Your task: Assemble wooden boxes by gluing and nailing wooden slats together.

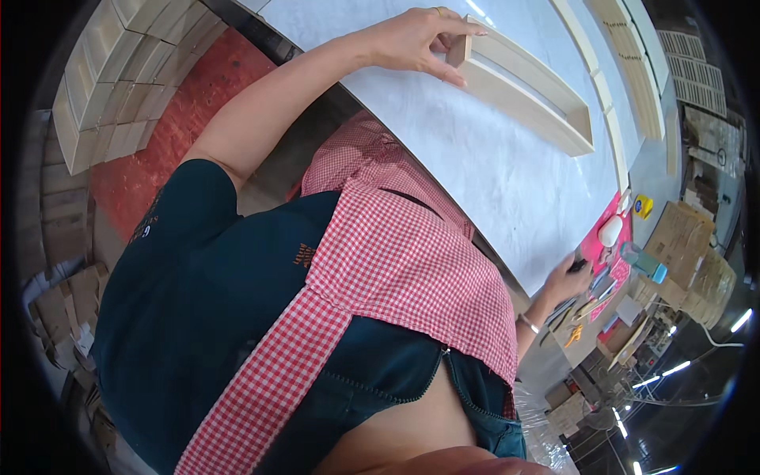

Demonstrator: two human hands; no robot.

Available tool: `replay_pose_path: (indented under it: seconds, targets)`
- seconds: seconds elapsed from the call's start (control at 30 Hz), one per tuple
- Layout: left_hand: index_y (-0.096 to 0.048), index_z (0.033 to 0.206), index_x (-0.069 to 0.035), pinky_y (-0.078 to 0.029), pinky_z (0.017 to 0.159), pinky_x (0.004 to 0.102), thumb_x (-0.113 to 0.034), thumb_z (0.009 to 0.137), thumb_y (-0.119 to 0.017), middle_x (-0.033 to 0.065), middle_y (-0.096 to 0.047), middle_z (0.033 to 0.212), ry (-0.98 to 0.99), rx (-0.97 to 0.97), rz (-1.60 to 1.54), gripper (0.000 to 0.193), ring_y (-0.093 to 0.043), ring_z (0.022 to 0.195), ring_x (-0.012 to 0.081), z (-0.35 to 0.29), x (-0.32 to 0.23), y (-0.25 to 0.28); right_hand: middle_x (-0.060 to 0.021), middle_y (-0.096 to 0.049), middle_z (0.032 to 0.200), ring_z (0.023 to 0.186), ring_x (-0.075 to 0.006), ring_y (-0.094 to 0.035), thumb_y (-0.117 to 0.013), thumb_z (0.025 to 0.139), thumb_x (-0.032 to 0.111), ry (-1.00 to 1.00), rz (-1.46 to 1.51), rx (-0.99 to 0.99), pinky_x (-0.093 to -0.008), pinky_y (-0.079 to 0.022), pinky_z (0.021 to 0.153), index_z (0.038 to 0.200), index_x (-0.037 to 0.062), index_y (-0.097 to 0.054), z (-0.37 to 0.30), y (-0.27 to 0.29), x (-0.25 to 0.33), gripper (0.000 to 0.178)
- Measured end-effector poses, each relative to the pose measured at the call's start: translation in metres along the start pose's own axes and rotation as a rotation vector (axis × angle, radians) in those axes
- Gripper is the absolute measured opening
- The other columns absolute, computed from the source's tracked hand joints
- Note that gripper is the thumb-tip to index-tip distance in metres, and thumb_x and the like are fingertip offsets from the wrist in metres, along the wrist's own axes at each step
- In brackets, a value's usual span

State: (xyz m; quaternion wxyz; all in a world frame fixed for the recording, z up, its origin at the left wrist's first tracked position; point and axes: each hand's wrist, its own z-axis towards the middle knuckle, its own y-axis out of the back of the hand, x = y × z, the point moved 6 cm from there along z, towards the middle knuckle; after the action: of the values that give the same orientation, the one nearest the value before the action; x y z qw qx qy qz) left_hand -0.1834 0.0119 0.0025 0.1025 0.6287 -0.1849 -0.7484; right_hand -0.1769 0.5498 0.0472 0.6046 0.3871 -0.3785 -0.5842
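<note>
Fingers (463, 28) on open wooden frame (518, 101)

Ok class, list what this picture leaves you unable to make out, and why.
Head view: the dark object at the right hand; fingers cover part, so its kind is unclear.
Head view: the left end of the rectangular wooden frame; the left hand partly hides it.
Head view: the stacked wooden boards; the top edge cuts them off.
Head view: the tools beyond the right hand; too small and jumbled.

One wooden frame (518, 103) — one checked apron (412, 277).
</note>
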Motion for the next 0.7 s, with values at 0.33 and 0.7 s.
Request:
replay_pose_path:
  seconds: [0.33, 0.7]
  targets:
    - [-0.053, 0.142, -0.004, -0.051, 0.096, 0.0391, -0.022, 0.075, -0.085, 0.0285, -0.048, 0.137, 0.148, 0.051, -0.045, 0.077, -0.059, 0.108, 0.0374, 0.009, -0.047, -0.016, -0.0303, -0.061, 0.121, 0.1, -0.0473, -0.062, -0.065, 0.089, 0.04, -0.386, -0.23, 0.253, -0.0485, -0.051, 0.091, 0.13, -0.0092, -0.053, -0.066, -0.041, -0.202, 0.065]
    - [-0.05, 0.145, -0.005, -0.046, 0.101, 0.0427, -0.021, 0.078, -0.081, 0.0307, -0.044, 0.139, -0.094, -0.123, 0.196, 0.076, -0.054, 0.116, 0.0432, 0.0, -0.061, -0.052, -0.0141, -0.064, 0.121, 0.074, -0.0145, -0.062, -0.074, 0.085, -0.001, 0.324, 0.755, -0.02, -0.0246, -0.054, 0.065, 0.122, -0.0004, -0.063, 0.017, 0.04, 0.173, 0.039]
